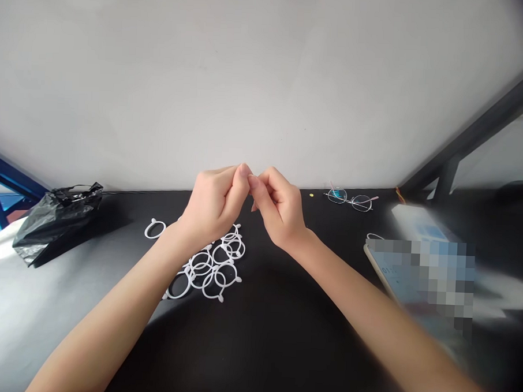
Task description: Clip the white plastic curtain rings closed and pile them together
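White plastic rings [210,263] lie heaped on the black table [273,335], the landmark in the head view. Above the heap's far edge, the left hand [213,202] and right hand [278,211] meet fingertip to fingertip, both curled; what they pinch I cannot tell. One ring [155,229] sits just left of the heap, a black bag [56,219] farther left, and eyeglasses [350,199] well to its right, with a phone [414,278] nearer.
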{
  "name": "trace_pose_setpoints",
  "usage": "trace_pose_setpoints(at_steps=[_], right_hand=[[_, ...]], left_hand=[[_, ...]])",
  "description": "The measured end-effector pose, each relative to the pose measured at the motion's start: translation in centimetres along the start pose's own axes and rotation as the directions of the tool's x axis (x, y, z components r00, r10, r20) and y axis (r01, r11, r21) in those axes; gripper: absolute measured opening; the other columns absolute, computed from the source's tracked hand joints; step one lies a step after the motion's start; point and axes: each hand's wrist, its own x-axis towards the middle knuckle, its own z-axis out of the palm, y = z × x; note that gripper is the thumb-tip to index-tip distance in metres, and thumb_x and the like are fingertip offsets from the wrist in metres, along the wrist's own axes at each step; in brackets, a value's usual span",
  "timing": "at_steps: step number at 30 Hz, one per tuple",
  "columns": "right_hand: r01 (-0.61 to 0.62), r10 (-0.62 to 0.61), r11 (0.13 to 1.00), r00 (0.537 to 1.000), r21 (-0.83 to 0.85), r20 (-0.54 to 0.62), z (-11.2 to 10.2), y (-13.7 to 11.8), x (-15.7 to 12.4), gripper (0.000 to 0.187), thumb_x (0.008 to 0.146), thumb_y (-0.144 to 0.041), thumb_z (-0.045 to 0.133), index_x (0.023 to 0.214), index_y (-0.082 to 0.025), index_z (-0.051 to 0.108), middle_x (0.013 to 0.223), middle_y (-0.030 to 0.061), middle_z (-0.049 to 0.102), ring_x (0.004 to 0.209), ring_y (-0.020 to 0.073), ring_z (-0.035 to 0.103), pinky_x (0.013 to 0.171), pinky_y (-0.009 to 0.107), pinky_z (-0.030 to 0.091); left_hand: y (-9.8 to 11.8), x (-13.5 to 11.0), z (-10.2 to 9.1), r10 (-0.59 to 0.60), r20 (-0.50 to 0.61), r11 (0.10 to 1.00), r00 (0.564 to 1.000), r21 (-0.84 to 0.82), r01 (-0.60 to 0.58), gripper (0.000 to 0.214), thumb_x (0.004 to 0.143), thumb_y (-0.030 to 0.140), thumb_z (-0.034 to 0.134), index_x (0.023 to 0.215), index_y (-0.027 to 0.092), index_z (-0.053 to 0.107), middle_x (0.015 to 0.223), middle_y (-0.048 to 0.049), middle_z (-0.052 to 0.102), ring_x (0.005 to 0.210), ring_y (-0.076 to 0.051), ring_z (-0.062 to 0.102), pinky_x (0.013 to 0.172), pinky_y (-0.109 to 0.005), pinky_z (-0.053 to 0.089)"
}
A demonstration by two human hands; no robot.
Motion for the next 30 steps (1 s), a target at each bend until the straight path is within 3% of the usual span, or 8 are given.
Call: trace_pose_setpoints(at_steps=[5,15,22,25,30], right_hand=[[-0.013,0.012,1.000,1.000,0.015,0.014,0.0,-0.1,0.0,0.034,0.099,-0.036,0.044,0.069,-0.020,0.041,0.054,-0.0069,0.039,0.049,0.0073,0.043,0.049,0.022,0.035],[0.029,-0.028,1.000,0.999,-0.012,0.021,0.0,-0.1,0.1,0.034,0.099,-0.033,0.043,0.069,-0.019,0.042,0.054,-0.0064,0.043,0.047,0.0065,0.040,0.045,0.021,0.032],[0.031,-0.032,0.999,0.999,-0.016,-0.018,-0.1,0.1,0.1,0.036,0.098,-0.032,0.045,0.065,-0.020,0.039,0.052,-0.0063,0.041,0.045,0.0065,0.037,0.044,0.021,0.029],[0.045,-0.045,0.999,0.999,-0.018,-0.024,-0.2,0.2,0.2,0.035,0.098,-0.031,0.046,0.065,-0.019,0.041,0.052,-0.0063,0.041,0.045,0.0065,0.037,0.044,0.021,0.029],[0.024,-0.026,0.998,0.998,-0.054,-0.053,-0.6,0.3,0.5,0.037,0.097,-0.034,0.047,0.064,-0.020,0.039,0.053,-0.0064,0.039,0.046,0.0067,0.037,0.045,0.021,0.030]], left_hand=[[-0.1,-0.1,0.1,0.026,-0.006,1.000,1.000,-0.010,-0.026,0.045,0.098,0.032,0.027,0.055,0.021,0.033,0.047,0.0015,0.041,0.043,-0.011,0.034,0.045,-0.028,0.032],[-0.1,-0.1,-0.1,0.032,0.000,0.999,0.999,0.034,-0.032,0.046,0.099,0.039,0.025,0.057,0.022,0.030,0.050,0.0011,0.039,0.045,-0.012,0.034,0.046,-0.028,0.031],[0.0,0.1,-0.2,0.071,0.042,0.996,0.997,0.054,-0.073,0.041,0.098,0.027,0.028,0.059,0.020,0.037,0.051,0.0013,0.041,0.046,-0.011,0.036,0.047,-0.026,0.031],[0.1,0.3,-0.6,0.065,0.092,0.997,0.994,0.045,-0.069,0.039,0.098,0.026,0.029,0.062,0.019,0.042,0.055,0.0004,0.048,0.049,-0.011,0.041,0.049,-0.025,0.033],[0.1,0.8,-2.4,-0.038,0.296,0.998,0.954,-0.034,0.050,0.031,0.097,0.036,0.039,0.084,0.017,0.059,0.072,-0.0017,0.062,0.058,-0.011,0.054,0.050,-0.022,0.041]])
